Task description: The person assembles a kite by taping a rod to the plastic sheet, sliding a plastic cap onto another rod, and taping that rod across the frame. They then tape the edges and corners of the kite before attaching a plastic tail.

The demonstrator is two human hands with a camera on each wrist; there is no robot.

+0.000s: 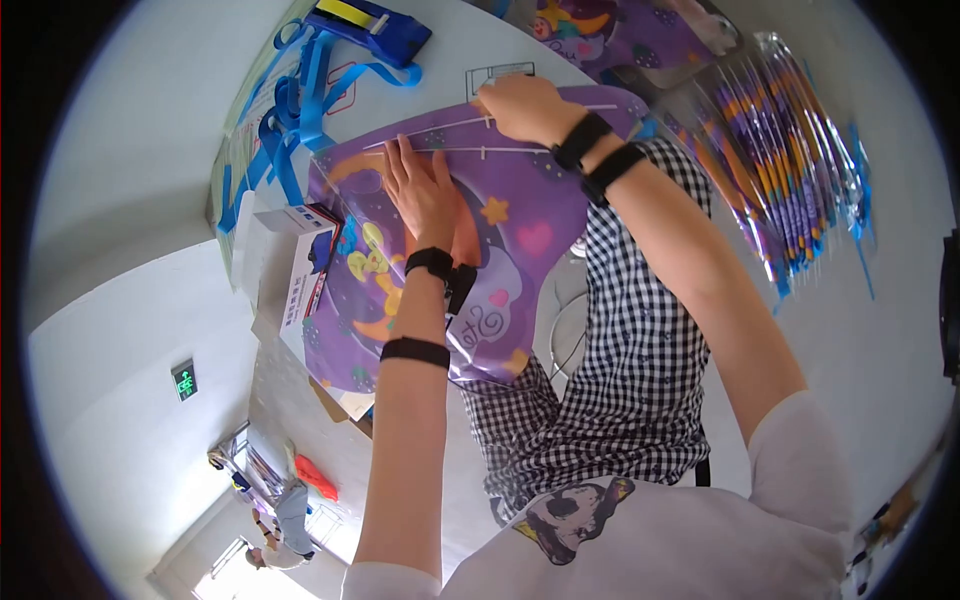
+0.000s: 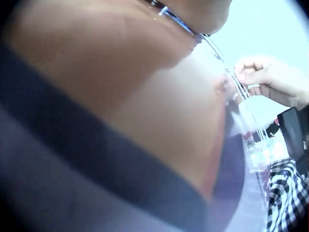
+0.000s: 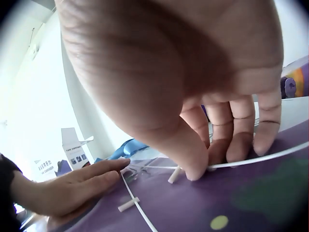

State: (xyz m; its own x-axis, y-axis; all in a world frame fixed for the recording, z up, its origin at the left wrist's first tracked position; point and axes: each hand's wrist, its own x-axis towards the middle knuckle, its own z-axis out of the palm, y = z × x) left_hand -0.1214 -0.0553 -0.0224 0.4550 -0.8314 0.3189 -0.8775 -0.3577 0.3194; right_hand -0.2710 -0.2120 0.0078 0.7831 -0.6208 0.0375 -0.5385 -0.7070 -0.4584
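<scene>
A glossy purple printed sheet (image 1: 535,200) with stars, hearts and cartoon figures lies across the table edge and over the person's lap. Thin white cords (image 1: 545,149) with small white crossbars run along its far side. The left hand (image 1: 420,195) rests flat on the sheet, fingers stretched toward the cords. At the sheet's far edge, the right hand (image 1: 525,110) pinches one white cord (image 3: 251,161) between thumb and fingertips, beside a crossbar (image 3: 175,175). In the left wrist view, the left forearm and its strap hide most of the sheet.
Blue ribbon (image 1: 315,90) lies tangled beside a blue tape dispenser (image 1: 395,38) at the table's far left. A white carton (image 1: 300,270) stands left of the sheet. Another purple printed piece (image 1: 650,45) lies beyond, and several wrapped purple packs (image 1: 790,160) are at right. Another person (image 1: 285,550) is in the background.
</scene>
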